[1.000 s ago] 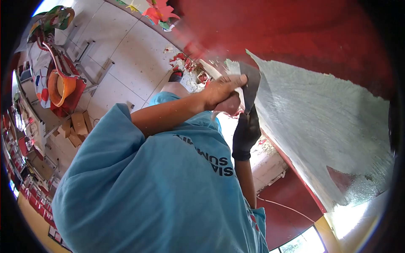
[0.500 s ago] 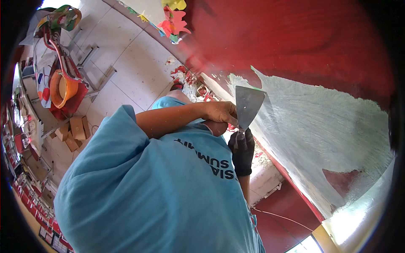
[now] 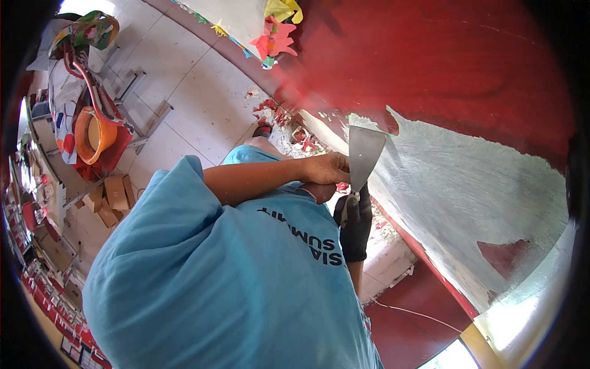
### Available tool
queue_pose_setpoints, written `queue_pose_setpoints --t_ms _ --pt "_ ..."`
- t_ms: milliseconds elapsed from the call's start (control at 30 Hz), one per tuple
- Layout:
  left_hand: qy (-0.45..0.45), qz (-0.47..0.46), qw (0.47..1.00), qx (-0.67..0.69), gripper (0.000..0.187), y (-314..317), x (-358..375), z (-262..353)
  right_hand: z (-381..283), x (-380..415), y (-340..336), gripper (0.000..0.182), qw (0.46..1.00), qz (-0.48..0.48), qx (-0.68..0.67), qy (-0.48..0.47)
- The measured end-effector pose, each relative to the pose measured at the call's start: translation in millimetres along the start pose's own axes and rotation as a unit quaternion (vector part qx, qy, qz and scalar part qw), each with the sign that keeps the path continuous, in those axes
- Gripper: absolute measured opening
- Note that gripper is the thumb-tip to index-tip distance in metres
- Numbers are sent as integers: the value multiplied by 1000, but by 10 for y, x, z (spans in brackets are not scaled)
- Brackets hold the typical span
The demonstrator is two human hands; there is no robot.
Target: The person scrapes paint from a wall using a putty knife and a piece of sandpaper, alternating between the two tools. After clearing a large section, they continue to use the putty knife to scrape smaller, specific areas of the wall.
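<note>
Evidently, the only lettering legible is on the blue shirt [image 3: 215, 283] of the person at work: dark print in two lines, seen upside down, reading "SIA" and "SUMMIT". Whatever may precede the S cannot be made out at the fold, and the last letters of the second line are distorted by creases. The sheets and items in the clutter [image 3: 42, 197] at the far left are too small and blurred to read.

The right grip [image 3: 355, 224], in a dark glove, is closed around the handle end of a scraper [image 3: 367, 154], hiding most of that handle. The scraper stands between the two grips, its wide blade upward in view, overlapping the edge of a pale patch [image 3: 455, 172] on the red wall [image 3: 430, 61]; contact with the wall cannot be determined. The bare left grip [image 3: 324, 168] has its fingers curled at the blade's near edge; whether it pinches the metal cannot be told. A rounded brownish form just below it is unclear.

Red and white flakes [image 3: 270, 111] lie on the tiled floor [image 3: 190, 86] beside a partly hidden foot. The dark lens border cuts off the wall at right
</note>
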State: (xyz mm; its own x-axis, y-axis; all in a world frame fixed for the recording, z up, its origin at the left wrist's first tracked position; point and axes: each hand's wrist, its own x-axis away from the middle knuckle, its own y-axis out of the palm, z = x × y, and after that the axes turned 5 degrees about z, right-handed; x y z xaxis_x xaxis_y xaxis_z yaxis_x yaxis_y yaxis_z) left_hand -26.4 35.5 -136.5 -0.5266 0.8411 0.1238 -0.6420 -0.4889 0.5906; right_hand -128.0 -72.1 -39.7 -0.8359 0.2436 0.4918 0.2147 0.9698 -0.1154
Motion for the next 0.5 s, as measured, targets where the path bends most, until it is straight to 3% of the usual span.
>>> queue_pose_setpoints --t_ms 200,400,433,500 --pt "-2 17 993 119 24 -140 127 -298 67 129 168 54 996 24 52 65" --pt "-28 39 993 112 25 -148 293 -385 104 303 355 48 995 60 55 65" --pt "-29 31 994 103 25 -133 338 -271 136 332 349 48 995 66 48 57" --pt "-112 0 993 -35 28 -101 420 -28 245 405 306 41 995 70 30 66"
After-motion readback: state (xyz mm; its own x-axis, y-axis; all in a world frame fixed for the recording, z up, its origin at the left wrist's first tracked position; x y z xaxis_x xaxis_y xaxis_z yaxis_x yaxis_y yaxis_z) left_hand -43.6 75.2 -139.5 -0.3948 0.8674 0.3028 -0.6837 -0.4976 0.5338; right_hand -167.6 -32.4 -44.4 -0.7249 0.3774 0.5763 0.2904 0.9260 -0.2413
